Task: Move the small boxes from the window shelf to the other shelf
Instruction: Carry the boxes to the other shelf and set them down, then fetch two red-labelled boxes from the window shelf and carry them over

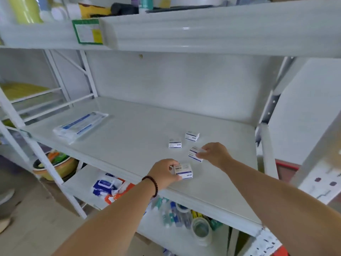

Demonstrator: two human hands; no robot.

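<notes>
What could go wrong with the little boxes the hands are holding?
1. The left hand holds its box right by the shelf's front edge; a slip could drop it onto the clutter on the lower shelf.
2. The right hand pinches its box only at one end, so it might tip or twist loose.
3. Two loose boxes stand close by; a careless move could knock them.
</notes>
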